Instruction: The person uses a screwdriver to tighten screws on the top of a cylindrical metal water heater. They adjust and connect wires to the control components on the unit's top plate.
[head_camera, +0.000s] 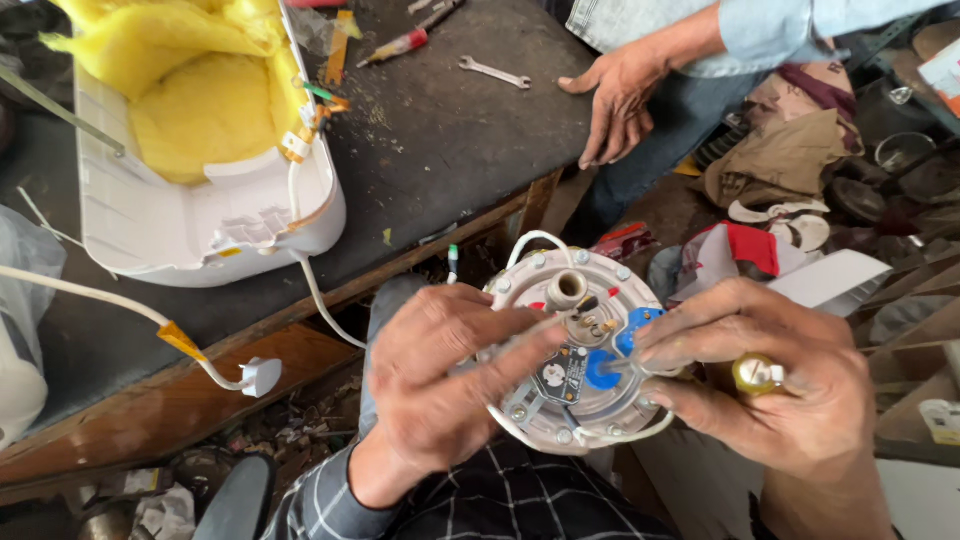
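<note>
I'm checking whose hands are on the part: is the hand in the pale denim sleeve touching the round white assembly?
No: that other person's hand rests flat on the dark workbench, apart from the round white assembly.

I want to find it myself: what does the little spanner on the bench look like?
Start at the dark workbench, near the other person's hand resting on its far edge. Just left of that hand lies the spanner: slim, silvery, open at both ends, unlike the red-handled tool farther left.

Three hands show: the person's left hand (440, 385) and right hand (770, 375) at six o'clock, one co-worker's hand (620, 95) at one o'clock; one round heater flange plate (570, 345), one open-end wrench (494, 71), one white casing (200, 220).
</note>
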